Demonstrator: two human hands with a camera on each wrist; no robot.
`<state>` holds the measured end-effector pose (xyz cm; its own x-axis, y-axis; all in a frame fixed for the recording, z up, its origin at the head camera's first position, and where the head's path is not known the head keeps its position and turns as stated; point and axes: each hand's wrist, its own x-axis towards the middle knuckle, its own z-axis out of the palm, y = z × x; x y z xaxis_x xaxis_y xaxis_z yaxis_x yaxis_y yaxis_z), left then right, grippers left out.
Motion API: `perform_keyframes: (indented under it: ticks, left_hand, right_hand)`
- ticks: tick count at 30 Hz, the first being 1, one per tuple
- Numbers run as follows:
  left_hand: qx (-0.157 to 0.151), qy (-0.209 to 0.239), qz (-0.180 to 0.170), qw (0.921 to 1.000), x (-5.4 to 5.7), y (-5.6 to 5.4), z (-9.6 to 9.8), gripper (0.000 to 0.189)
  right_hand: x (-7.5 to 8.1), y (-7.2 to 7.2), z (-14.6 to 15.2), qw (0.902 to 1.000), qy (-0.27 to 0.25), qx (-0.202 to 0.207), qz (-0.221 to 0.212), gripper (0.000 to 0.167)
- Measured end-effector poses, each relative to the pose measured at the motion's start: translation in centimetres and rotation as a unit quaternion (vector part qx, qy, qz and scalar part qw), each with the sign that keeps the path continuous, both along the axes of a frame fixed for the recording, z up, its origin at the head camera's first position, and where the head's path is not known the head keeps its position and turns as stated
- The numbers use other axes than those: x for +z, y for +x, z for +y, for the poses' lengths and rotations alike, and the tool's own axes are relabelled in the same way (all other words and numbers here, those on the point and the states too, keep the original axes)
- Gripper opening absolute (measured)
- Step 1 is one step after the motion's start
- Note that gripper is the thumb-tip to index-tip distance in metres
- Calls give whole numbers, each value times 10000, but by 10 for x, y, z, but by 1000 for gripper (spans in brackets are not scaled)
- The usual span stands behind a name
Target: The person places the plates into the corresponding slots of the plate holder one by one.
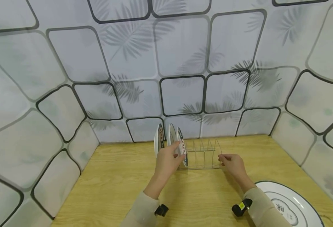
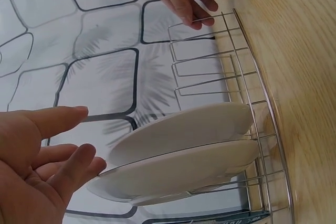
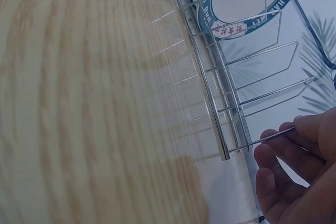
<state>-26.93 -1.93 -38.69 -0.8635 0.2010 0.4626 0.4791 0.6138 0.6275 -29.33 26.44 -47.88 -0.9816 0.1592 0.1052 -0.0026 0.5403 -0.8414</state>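
A metal wire dish rack (image 1: pixel 204 167) stands on the table, with three plates upright in its left part. The rightmost plate (image 1: pixel 182 148) has a dark rim with lettering; the middle plate (image 1: pixel 170 134) and left plate (image 1: pixel 156 143) lean beside it. My left hand (image 1: pixel 166 160) is at the rightmost plate, fingers loosely extended; in the left wrist view its fingertips come close to a plate's edge (image 2: pixel 178 174) without curling round it. With thumb and fingertips, my right hand (image 3: pixel 299 163) pinches the end wire of the rack (image 3: pixel 218 124).
A large white plate (image 1: pixel 299 201) with a dark rim and printed characters lies at the front right, partly behind my right sleeve. Patterned cloth (image 1: pixel 183 94) hangs behind and along both sides of the wooden table (image 1: pixel 112 183).
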Motion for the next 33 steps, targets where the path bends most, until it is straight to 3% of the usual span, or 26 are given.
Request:
perform_keyframes:
  ticks: [6,14,21,26,33]
  left_hand:
    - [-75,318,53,9995,7,8,-12,46]
    - [-42,1031,-413,9938,16,14,-36,50]
    - [48,1723,-643,9829,23,14,-65,52]
    - [94,1999,-782,9767,20,10,-79,50]
    - [194,2272,-1010,9684,8,0,-95,47]
  right_hand:
    - [-2,0,0,10000,80,-31,-31,37]
    - [0,2,0,9999,81,25,-86,38]
    - [2,4,-1,9998,118,81,-159,39]
    - [3,4,0,9997,135,43,-199,39]
    - [2,3,-1,9997,131,54,-183,38]
